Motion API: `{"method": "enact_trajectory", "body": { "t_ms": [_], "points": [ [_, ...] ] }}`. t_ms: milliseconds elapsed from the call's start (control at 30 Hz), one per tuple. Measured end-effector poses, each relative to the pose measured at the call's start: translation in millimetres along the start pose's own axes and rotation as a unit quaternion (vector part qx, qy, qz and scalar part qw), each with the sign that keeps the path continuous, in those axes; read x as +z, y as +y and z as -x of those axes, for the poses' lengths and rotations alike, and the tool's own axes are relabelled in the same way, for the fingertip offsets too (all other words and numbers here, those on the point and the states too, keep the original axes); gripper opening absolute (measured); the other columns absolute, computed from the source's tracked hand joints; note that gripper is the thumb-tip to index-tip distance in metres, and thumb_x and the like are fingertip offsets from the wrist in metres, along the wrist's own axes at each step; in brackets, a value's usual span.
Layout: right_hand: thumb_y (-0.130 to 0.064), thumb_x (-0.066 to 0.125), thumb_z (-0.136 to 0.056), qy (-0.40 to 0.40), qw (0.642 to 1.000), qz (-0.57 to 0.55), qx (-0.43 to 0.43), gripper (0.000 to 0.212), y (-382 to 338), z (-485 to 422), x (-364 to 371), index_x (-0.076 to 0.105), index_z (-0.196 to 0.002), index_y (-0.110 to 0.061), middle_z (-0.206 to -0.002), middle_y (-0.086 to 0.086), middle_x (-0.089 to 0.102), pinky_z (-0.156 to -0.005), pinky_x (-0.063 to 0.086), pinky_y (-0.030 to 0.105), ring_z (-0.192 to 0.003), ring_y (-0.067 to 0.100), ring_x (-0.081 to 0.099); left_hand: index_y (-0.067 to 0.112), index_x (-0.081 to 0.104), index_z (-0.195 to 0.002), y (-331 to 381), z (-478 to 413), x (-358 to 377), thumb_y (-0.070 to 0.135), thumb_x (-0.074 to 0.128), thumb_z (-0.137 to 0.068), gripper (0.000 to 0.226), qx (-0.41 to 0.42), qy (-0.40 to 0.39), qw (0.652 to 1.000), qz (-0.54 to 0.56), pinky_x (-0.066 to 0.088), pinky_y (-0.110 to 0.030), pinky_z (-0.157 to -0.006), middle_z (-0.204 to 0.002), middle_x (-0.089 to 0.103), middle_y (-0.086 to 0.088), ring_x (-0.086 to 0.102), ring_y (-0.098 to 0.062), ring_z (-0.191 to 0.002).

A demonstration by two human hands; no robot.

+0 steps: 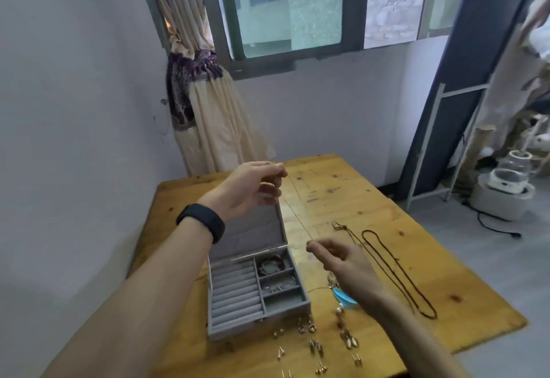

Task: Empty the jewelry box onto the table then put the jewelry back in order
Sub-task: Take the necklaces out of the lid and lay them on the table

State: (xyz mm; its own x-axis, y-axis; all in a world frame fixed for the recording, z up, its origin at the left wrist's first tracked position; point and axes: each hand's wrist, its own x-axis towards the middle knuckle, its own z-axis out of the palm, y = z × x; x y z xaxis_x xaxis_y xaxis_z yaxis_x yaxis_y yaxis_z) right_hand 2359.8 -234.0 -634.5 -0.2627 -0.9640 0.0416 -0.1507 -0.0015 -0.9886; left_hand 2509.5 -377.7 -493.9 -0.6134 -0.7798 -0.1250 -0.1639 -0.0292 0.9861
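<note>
Head view, refill stage, judged roughly a third done. The jewelry box (pixel 257 323) stands open near the left edge of the table (pixel 357 193), lid (pixel 250 235) tipped back. Of its three right-hand compartments, the far one holds bracelets (pixel 272 266), the middle one a silvery piece (pixel 278 284), and the near one looks bare. The ring rolls (pixel 235 291) carry nothing visible.

Item in hand: a thin chain (pixel 297 217), drawn taut in the air above the box's right side. The left hand (pixel 253 187) is raised and pinches the upper end between thumb and fingertips; the right hand (pixel 342 261) is lower and pinches the other end likewise.

Outstanding on the table: small earrings (pixel 315 345) scattered in front of the box, dark cord necklaces (pixel 395 270) to the right, and a blue piece (pixel 345 298) partly hidden under the right wrist.

The chain is very fine and pale — barely legible against the wood; no clasp or pendant can be made out.
</note>
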Motion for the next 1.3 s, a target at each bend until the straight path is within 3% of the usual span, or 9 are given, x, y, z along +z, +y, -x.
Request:
{"method": "enact_trajectory", "body": {
  "t_ms": [100,233,333,500,767,967,1067,1167,1300],
  "points": [
    [-0.038,0.062,-0.092,0.032,0.996,-0.073,0.04,0.026,18,27,-23,0.073,-0.103,-0.016,-0.098,-0.001,0.074,-0.081,0.059,0.031,-0.092,0.014,0.071,0.006,0.066,-0.093,-16,-15,25,0.015,0.058,-0.099,0.013,-0.025,-0.027,0.999,0.006,0.047,-0.032,-0.067,-0.073,0.06,-0.004,0.058,-0.018,-0.066],
    [-0.039,0.066,-0.088,0.121,0.985,-0.105,0.067,0.029,40,57,-52,0.072,-0.099,-0.013,-0.092,0.005,0.074,-0.073,0.058,0.03,-0.076,0.016,0.068,0.008,0.067,-0.097,-44,-37,69,0.019,0.064,-0.095,0.012,-0.054,-0.058,0.997,0.004,0.049,-0.033,-0.072,-0.076,0.062,-0.001,0.06,-0.016,-0.069],
    [-0.033,0.065,-0.095,0.188,0.976,-0.071,0.085,0.019,58,78,-82,0.072,-0.095,-0.016,-0.089,0.002,0.074,-0.071,0.057,0.031,-0.075,0.016,0.07,0.009,0.07,-0.1,-70,-59,115,0.024,0.066,-0.095,0.016,-0.043,-0.058,0.994,-0.078,0.05,-0.031,-0.073,-0.078,0.067,0.002,0.06,-0.013,-0.071],
    [-0.047,0.063,-0.093,0.266,0.953,0.059,0.134,0.023,88,100,-135,0.072,-0.084,-0.029,-0.081,-0.009,0.073,-0.074,0.055,0.031,-0.078,0.006,0.068,0.015,0.072,-0.093,-112,-99,189,0.031,0.064,-0.096,0.019,0.017,-0.052,0.972,-0.229,0.048,-0.023,-0.057,-0.08,0.073,0.003,0.059,-0.01,-0.064],
    [-0.057,0.058,-0.091,0.274,0.912,0.238,0.189,0.019,113,85,-175,0.06,-0.088,-0.038,-0.08,-0.022,0.066,-0.068,0.049,0.024,-0.081,-0.003,0.061,0.023,0.069,-0.093,-162,-152,248,0.037,0.056,-0.097,0.019,0.018,-0.014,0.945,-0.326,0.057,-0.036,-0.075,-0.087,0.073,0.005,0.068,-0.019,-0.082],
    [-0.057,0.049,-0.095,0.243,0.852,0.437,0.154,0.027,124,68,-170,0.058,-0.09,-0.033,-0.079,-0.016,0.064,-0.06,0.052,0.031,-0.077,0.012,0.063,0.027,0.071,-0.102,-181,-174,255,0.04,0.055,-0.097,0.022,0.105,-0.032,0.849,-0.517,0.056,-0.039,-0.077,-0.101,0.069,0.003,0.063,-0.023,-0.094],
    [-0.043,0.062,-0.091,0.267,0.82,0.5,0.082,0.023,136,64,-163,0.061,-0.075,-0.027,-0.069,-0.011,0.057,-0.046,0.043,0.027,-0.067,0.015,0.055,0.027,0.072,-0.104,-184,-180,255,0.033,0.055,-0.097,0.02,0.136,-0.029,0.809,-0.571,0.052,-0.041,-0.082,-0.106,0.067,0.001,0.06,-0.025,-0.101],
    [-0.029,0.071,-0.088,0.279,0.817,0.502,0.056,0.016,146,62,-160,0.064,-0.075,-0.022,-0.068,-0.009,0.055,-0.042,0.042,0.026,-0.062,0.015,0.051,0.03,0.07,-0.105,-187,-185,252,0.034,0.055,-0.096,0.018,0.132,-0.023,0.809,-0.572,0.05,-0.041,-0.084,-0.107,0.065,0.002,0.057,-0.024,-0.101],
    [-0.03,0.07,-0.088,0.285,0.841,0.457,0.048,0.015,153,62,-159,0.07,-0.101,-0.022,-0.082,-0.009,0.062,-0.055,0.052,0.029,-0.073,0.013,0.058,0.03,0.069,-0.107,-188,-186,249,0.037,0.056,-0.094,0.02,0.121,-0.033,0.823,-0.555,0.05,-0.043,-0.087,-0.105,0.063,0.003,0.057,-0.023,-0.102]
  ]
}}
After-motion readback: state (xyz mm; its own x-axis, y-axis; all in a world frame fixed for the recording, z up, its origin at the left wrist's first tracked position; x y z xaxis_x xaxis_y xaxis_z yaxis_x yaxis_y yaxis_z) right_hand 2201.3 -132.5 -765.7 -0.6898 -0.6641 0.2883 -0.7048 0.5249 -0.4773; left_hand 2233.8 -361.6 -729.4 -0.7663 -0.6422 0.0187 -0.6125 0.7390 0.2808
